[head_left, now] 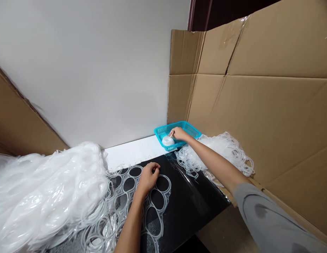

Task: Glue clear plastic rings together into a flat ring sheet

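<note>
My right hand (179, 134) is over a turquoise basket (192, 130), its fingers pinched together. A small pale piece shows at the fingertips, too small to name. Just below them in the basket sits a round white bundle or tub (168, 141); I cannot tell which. My left hand (149, 175) rests on the black tabletop, fingers curled inward; whatever they hold, if anything, is hidden. Around and under my left forearm lies a flat web of joined translucent rings (167, 191).
At left, a large heap of clear-white plastic rings (55, 189) is piled up. Thin translucent loops (221, 149) lie bunched beside the basket, under my right forearm. Cardboard panels (271, 116) stand along the right; a pale wall (100, 70) rises behind the black tabletop (190, 200).
</note>
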`<act>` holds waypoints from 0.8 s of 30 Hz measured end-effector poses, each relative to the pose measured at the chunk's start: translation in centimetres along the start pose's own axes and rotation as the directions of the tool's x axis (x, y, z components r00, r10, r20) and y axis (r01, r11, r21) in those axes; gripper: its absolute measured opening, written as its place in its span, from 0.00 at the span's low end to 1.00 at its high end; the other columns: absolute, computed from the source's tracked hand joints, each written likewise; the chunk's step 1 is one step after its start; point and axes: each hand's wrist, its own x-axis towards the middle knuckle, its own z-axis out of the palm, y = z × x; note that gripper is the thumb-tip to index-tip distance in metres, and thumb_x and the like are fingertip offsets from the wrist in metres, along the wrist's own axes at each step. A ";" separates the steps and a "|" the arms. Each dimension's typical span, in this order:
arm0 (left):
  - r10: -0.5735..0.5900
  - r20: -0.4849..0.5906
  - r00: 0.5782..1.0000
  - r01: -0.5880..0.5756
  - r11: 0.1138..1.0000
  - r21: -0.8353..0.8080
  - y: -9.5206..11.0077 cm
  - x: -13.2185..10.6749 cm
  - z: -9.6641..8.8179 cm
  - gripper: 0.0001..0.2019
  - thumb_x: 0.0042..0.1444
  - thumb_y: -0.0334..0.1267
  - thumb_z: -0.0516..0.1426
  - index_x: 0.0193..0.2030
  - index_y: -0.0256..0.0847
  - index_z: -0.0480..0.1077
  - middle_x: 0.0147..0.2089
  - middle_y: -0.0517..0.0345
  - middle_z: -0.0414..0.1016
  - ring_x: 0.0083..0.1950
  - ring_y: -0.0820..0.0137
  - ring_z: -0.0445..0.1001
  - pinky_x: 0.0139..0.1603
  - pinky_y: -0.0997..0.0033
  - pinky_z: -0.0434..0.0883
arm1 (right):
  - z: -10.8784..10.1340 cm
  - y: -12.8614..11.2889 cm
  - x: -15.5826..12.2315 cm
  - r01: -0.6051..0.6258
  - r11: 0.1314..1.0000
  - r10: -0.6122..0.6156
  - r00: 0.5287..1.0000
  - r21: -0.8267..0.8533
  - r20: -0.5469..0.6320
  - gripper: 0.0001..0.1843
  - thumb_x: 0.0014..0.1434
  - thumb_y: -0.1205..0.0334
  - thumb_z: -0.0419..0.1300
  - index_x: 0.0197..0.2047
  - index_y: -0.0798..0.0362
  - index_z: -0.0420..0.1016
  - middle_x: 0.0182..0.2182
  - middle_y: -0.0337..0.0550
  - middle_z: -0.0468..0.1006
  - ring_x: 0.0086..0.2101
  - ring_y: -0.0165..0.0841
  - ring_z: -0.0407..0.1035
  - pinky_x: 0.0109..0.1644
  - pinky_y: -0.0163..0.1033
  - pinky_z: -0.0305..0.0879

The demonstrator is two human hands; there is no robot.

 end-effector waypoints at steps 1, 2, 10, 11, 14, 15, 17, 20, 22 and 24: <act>0.000 0.002 1.000 0.000 1.000 0.004 0.0 0.0 0.0 0.11 0.59 0.32 0.54 0.39 0.41 0.78 0.41 0.52 0.83 0.43 0.61 0.78 0.48 0.61 0.72 | 0.0 -0.1 -0.1 0.024 1.000 -0.023 1.000 0.008 -0.011 0.08 0.63 0.65 0.66 0.42 0.58 0.87 0.44 0.53 0.88 0.44 0.38 0.81 0.46 0.33 0.69; 0.000 0.005 1.000 0.000 1.000 0.008 0.0 0.0 0.0 0.11 0.59 0.32 0.53 0.40 0.41 0.78 0.42 0.52 0.83 0.43 0.62 0.78 0.48 0.62 0.72 | -0.1 -0.2 -0.3 0.049 0.999 -0.049 0.999 0.015 -0.023 0.09 0.64 0.65 0.64 0.43 0.57 0.87 0.44 0.52 0.88 0.44 0.38 0.80 0.46 0.33 0.68; 0.002 0.023 1.000 -0.003 0.999 0.034 -0.1 -0.1 0.1 0.11 0.58 0.30 0.53 0.41 0.40 0.78 0.40 0.54 0.81 0.41 0.64 0.76 0.46 0.64 0.70 | -0.6 -1.2 -2.3 0.220 0.975 -0.221 0.972 0.029 0.084 0.09 0.63 0.61 0.66 0.44 0.53 0.87 0.37 0.43 0.86 0.35 0.33 0.76 0.37 0.33 0.61; 0.003 0.024 1.000 -0.004 0.999 0.036 -0.1 -0.1 0.1 0.11 0.58 0.30 0.53 0.41 0.40 0.78 0.40 0.54 0.81 0.41 0.64 0.76 0.46 0.64 0.70 | -0.7 -1.3 -2.3 0.229 0.973 -0.231 0.964 0.024 0.131 0.10 0.62 0.59 0.68 0.44 0.53 0.87 0.38 0.43 0.86 0.36 0.34 0.76 0.36 0.33 0.60; 0.003 0.026 1.000 -0.004 0.999 0.043 -0.1 -0.1 0.0 0.12 0.58 0.29 0.53 0.41 0.40 0.78 0.40 0.54 0.80 0.41 0.65 0.76 0.45 0.65 0.69 | -0.8 -1.3 -2.2 0.234 0.971 -0.218 0.949 -0.043 0.230 0.12 0.58 0.58 0.73 0.45 0.51 0.87 0.42 0.44 0.87 0.40 0.36 0.77 0.38 0.33 0.61; 0.003 0.027 1.000 -0.004 0.999 0.045 -0.1 -0.1 0.0 0.12 0.58 0.29 0.53 0.41 0.39 0.78 0.40 0.54 0.80 0.41 0.65 0.76 0.45 0.65 0.69 | -0.8 -1.3 -2.1 0.236 0.969 -0.212 0.946 -0.073 0.246 0.12 0.58 0.58 0.73 0.45 0.50 0.87 0.43 0.44 0.87 0.41 0.36 0.77 0.38 0.33 0.61; 0.003 0.029 1.000 -0.004 0.999 0.049 0.0 -0.1 0.0 0.12 0.58 0.29 0.53 0.41 0.39 0.78 0.40 0.54 0.80 0.41 0.65 0.76 0.45 0.65 0.69 | -0.7 -1.3 -1.9 0.237 0.963 -0.198 0.945 -0.129 0.261 0.12 0.57 0.59 0.74 0.46 0.49 0.87 0.43 0.44 0.87 0.41 0.36 0.77 0.38 0.34 0.60; 0.000 0.031 1.000 -0.002 0.999 0.054 0.1 -0.1 -0.1 0.12 0.58 0.28 0.53 0.41 0.40 0.78 0.40 0.54 0.81 0.41 0.65 0.76 0.46 0.66 0.70 | -0.7 -1.5 -1.7 0.253 0.945 -0.195 0.944 -0.206 0.265 0.09 0.61 0.58 0.71 0.44 0.49 0.87 0.40 0.44 0.87 0.38 0.35 0.76 0.36 0.34 0.58; -0.001 0.032 1.000 0.000 0.998 0.055 0.2 -0.1 -0.1 0.12 0.58 0.28 0.53 0.41 0.40 0.78 0.41 0.54 0.81 0.41 0.65 0.76 0.46 0.66 0.70 | -0.7 -1.7 -1.8 0.274 0.931 -0.207 0.941 -0.241 0.268 0.08 0.64 0.58 0.68 0.42 0.50 0.87 0.38 0.45 0.87 0.36 0.35 0.76 0.35 0.35 0.56; -0.002 0.031 1.000 0.000 0.998 0.056 0.2 -0.2 -0.1 0.12 0.58 0.28 0.54 0.41 0.39 0.78 0.41 0.54 0.81 0.42 0.65 0.76 0.46 0.65 0.70 | -1.0 -1.8 -2.0 0.285 0.925 -0.216 0.938 -0.251 0.271 0.09 0.66 0.57 0.65 0.42 0.50 0.88 0.37 0.46 0.87 0.36 0.35 0.76 0.35 0.35 0.55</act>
